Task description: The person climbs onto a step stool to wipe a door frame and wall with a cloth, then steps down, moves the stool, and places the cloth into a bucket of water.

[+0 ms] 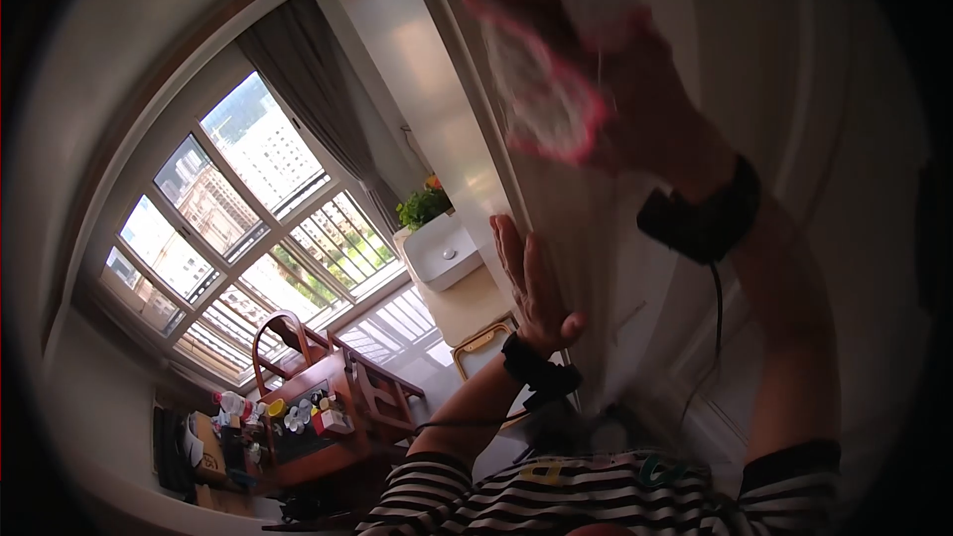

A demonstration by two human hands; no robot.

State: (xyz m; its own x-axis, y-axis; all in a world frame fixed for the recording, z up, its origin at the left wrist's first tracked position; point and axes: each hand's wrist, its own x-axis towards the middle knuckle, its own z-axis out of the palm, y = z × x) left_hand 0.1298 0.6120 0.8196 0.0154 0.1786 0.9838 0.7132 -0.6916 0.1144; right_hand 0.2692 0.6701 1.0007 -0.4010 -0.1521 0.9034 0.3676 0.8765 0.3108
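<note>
A white cloth with pink edging (546, 104) lies under my right hand (650, 99), blurred by motion, at the upper middle of the view. My right hand is closed on this cloth, high up against a pale door-like panel (606, 268). Lower down, my left hand (533, 288) rests on the panel's edge with its fingers stretched out and nothing in it. Each wrist wears a black band with a cable.
To the left stand a white washbasin (444, 250) on a counter and a green plant (424, 206). Beyond are large windows (248, 179) and a grey curtain (308, 79). A wooden table (316, 437) carrying several small items and a wooden chair (283, 352) stand lower left.
</note>
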